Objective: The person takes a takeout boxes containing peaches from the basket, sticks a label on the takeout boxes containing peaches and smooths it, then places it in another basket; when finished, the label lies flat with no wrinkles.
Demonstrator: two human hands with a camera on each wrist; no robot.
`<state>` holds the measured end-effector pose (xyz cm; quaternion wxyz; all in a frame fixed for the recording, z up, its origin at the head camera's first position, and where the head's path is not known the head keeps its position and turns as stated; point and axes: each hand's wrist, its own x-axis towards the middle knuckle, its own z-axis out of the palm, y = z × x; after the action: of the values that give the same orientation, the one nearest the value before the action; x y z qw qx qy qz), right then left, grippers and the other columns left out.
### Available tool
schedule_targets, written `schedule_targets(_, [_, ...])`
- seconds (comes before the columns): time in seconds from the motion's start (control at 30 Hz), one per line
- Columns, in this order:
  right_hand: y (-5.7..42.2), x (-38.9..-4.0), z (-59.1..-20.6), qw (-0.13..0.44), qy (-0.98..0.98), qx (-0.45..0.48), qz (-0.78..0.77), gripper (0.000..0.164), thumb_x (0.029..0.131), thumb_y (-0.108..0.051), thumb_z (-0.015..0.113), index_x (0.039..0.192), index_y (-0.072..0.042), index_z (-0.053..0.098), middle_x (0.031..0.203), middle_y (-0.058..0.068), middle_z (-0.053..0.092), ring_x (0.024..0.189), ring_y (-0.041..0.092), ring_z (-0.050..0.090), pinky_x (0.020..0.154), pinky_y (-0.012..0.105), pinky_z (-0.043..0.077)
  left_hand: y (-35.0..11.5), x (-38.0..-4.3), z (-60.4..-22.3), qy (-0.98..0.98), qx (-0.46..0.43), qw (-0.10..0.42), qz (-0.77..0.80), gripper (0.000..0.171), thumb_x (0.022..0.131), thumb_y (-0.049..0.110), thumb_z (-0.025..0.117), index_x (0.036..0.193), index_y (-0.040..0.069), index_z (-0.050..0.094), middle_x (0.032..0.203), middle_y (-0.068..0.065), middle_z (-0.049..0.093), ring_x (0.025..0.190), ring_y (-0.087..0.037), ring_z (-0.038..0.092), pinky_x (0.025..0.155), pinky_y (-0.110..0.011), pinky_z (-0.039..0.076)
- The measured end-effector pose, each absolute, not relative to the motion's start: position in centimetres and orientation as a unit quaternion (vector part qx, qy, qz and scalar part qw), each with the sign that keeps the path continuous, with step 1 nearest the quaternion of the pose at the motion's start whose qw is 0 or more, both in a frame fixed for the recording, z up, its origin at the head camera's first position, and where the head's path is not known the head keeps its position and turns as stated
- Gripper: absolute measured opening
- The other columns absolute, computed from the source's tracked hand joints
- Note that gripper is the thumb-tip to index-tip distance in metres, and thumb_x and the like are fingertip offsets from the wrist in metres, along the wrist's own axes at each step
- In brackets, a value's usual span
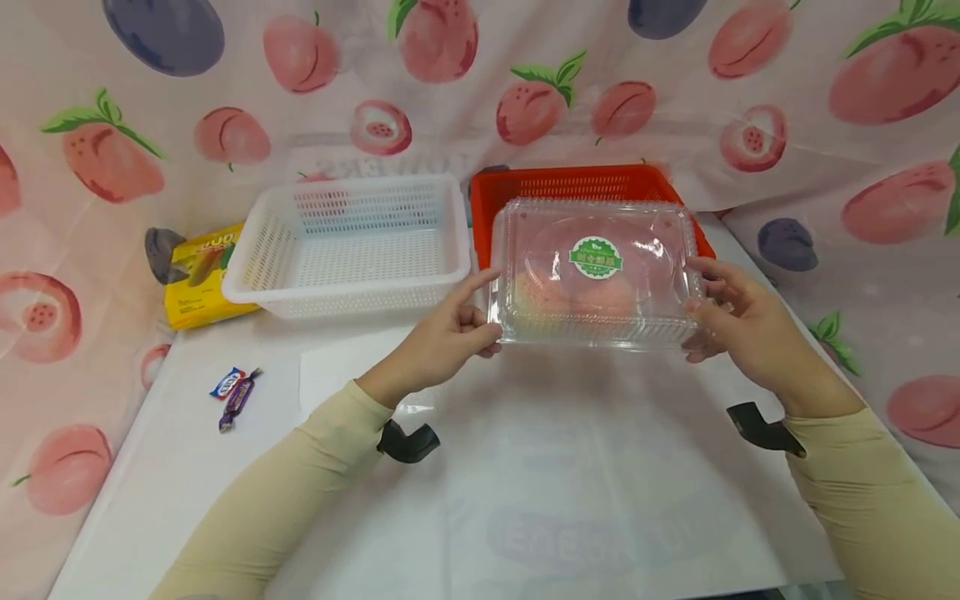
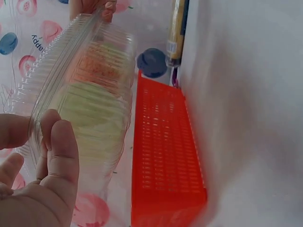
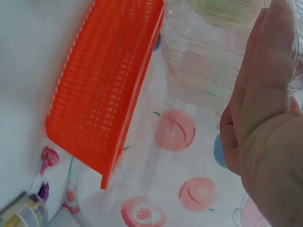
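Note:
A clear plastic clamshell box (image 1: 637, 300) with a green round-edged label (image 1: 596, 257) is held up in front of the red basket (image 1: 585, 179). Through its wall, the left wrist view shows a pale green rounded thing (image 2: 87, 111) and an orange-red one (image 2: 97, 66); their kind cannot be told. My left hand (image 1: 442, 337) pinches the box's left edge between thumb and fingers. At the opposite edge, my right hand (image 1: 757, 333) grips the rim, some fingertips hidden by the plastic. The box's lid and base meet along the rim.
Left of the red basket stands a white perforated basket (image 1: 352, 298). A yellow packet (image 1: 197, 312) leans beside it. Two wrapped sweets, one purple (image 1: 237, 402) and one blue and white (image 1: 227, 382), lie on the white tabletop (image 1: 570, 492). A fruit-print cloth (image 1: 465, 117) hangs behind.

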<state>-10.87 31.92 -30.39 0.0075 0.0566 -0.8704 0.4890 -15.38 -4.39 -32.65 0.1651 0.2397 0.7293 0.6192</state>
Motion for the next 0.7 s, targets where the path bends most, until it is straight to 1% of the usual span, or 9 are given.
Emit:
schedule_targets(0.13, [32.4,-12.3,-29.7,0.011,-0.856,0.037,0.516,0.054,0.104,-0.021,0.056,0.155,-0.023,0.037,0.118,0.015,0.045,0.073,0.017,0.068,0.059,0.034,0.060,-3.3,-17.1,-32.0,0.724,0.240,0.163,0.626,0.068,0.097,-0.001,0.057,0.156,0.018,0.032,0.084,-0.018,0.060,0.080,-0.029,0.065,0.083,-0.038,0.059])
schedule_targets(0.17, [32.6,-12.7,-29.6,0.011,-0.847,0.036,0.530,0.055,0.104,-0.019,0.057,0.155,-0.023,0.038,0.116,0.016,0.045,0.070,0.019,0.068,0.058,0.035,0.060,-3.0,-17.5,-31.9,0.727,0.238,0.163,0.623,0.067,0.097,0.000,0.057,0.156,0.019,0.032,0.085,-0.018,0.060,0.081,-0.029,0.065,0.083,-0.038,0.059])
schedule_targets(0.3, [33.1,-14.5,-29.4,0.007,-0.829,0.028,0.558,0.054,0.103,-0.016,0.057,0.154,-0.021,0.039,0.117,0.016,0.042,0.063,0.021,0.067,0.057,0.036,0.060,-2.2,-19.3,-31.7,0.750,0.223,0.157,0.603,0.066,0.098,0.006,0.059,0.157,0.024,0.033,0.088,-0.018,0.063,0.084,-0.030,0.064,0.084,-0.036,0.058])
schedule_targets(0.4, [33.5,-15.9,-29.4,0.001,-0.835,0.021,0.549,0.055,0.103,-0.020,0.057,0.155,-0.022,0.037,0.120,0.015,0.041,0.065,0.019,0.067,0.058,0.037,0.060,-1.7,-20.7,-31.9,0.768,0.206,0.152,0.587,0.066,0.100,0.011,0.059,0.157,0.029,0.033,0.090,-0.017,0.064,0.087,-0.029,0.065,0.087,-0.036,0.056])
schedule_targets(0.5, [33.9,-17.5,-29.6,-0.005,-0.843,0.014,0.538,0.057,0.103,-0.025,0.057,0.155,-0.024,0.035,0.122,0.013,0.043,0.069,0.017,0.067,0.060,0.037,0.061,-1.3,-21.9,-32.0,0.776,0.191,0.155,0.581,0.066,0.101,0.014,0.059,0.158,0.032,0.032,0.093,-0.015,0.065,0.091,-0.031,0.065,0.089,-0.037,0.056])
schedule_targets(0.6, [34.4,-19.0,-29.8,-0.005,-0.841,0.012,0.541,0.058,0.103,-0.026,0.057,0.156,-0.023,0.034,0.124,0.012,0.045,0.072,0.014,0.067,0.060,0.035,0.060,-0.7,-22.8,-32.0,0.773,0.182,0.151,0.589,0.063,0.102,0.016,0.059,0.157,0.031,0.033,0.095,-0.014,0.065,0.092,-0.031,0.066,0.087,-0.035,0.057])
schedule_targets(0.7, [34.9,-20.5,-30.0,-0.005,-0.819,0.009,0.573,0.058,0.102,-0.023,0.059,0.155,-0.021,0.035,0.123,0.012,0.047,0.076,0.013,0.066,0.058,0.033,0.060,-0.2,-23.7,-32.0,0.767,0.177,0.133,0.602,0.059,0.102,0.017,0.058,0.157,0.026,0.036,0.098,-0.014,0.065,0.090,-0.027,0.065,0.084,-0.032,0.057])
